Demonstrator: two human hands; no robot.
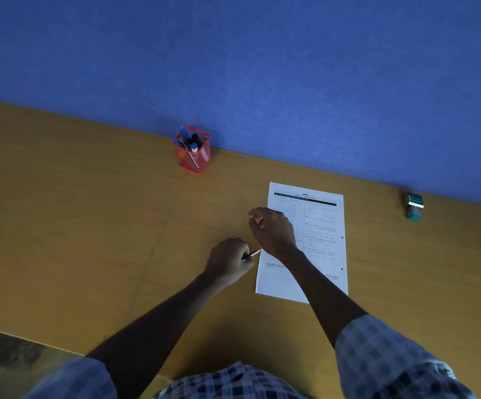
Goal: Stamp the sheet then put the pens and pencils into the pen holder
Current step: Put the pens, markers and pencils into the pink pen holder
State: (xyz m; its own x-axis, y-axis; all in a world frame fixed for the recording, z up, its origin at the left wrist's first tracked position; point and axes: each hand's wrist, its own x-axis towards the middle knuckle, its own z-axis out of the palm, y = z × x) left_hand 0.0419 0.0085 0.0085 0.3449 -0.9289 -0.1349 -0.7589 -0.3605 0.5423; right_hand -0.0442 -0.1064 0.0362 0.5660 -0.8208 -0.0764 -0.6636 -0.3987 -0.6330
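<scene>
Left hand [230,259] grips pencil [253,253] beside sheet [317,226]; right hand [271,227] above.

the left hand [230,259] covers most of the pencil [253,253]; only a short tip end shows, reaching under the right hand [271,230], so whether that hand touches it cannot be told. the right hand's fingers are curled downward and what they hold, if anything, is hidden. the right forearm hides a diagonal strip of the sheet [320,226], and the sheet's print is too small to read. the pens in the pen holder [193,152] crowd together and cannot be counted. the stamp [414,206] is small and its face hidden. the table [89,226] is cut off at both side edges.
</scene>
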